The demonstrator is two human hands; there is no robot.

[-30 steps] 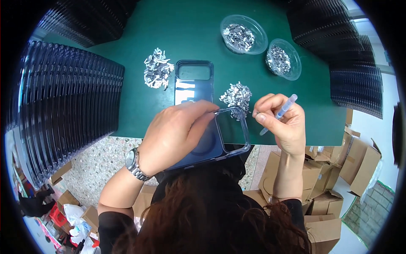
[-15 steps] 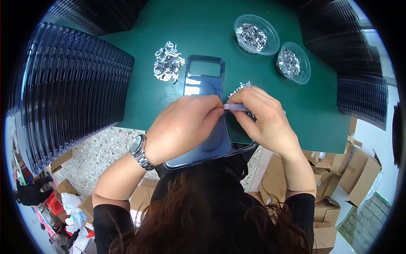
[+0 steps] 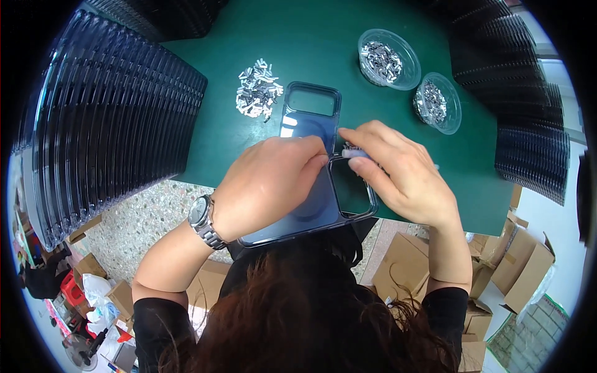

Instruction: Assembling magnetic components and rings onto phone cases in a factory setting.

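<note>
— Holding what, near the edge of the green table?

— Gripping a dark see-through phone case with the left hand, curled over its back, thumb side pressed to the rim of the camera cut-out. Wearing a wristwatch on that arm.

— And on the right?

— Pinching a thin blue-grey stick between thumb and fingers of the right hand, just at the far edge of that same cut-out. Touching the case there, by the look of it; cannot tell whether anything small sits under the tip.

— Judging progress how?

— Going by what lies around. Seeing one more case flat on the table just beyond the held one, a loose heap of small silvery pieces to its left, and two clear bowls, one far and one nearer on the right, both well filled with more such pieces. Seeing long rows of dark cases stacked on edge at the left and more stacks at the right.

— So, mid-way on this case?

— Probably working on the camera opening right now, not finished with it. Cannot tell which stacks count as done and which as waiting. Plenty of pieces left, so likely much left overall.
</note>
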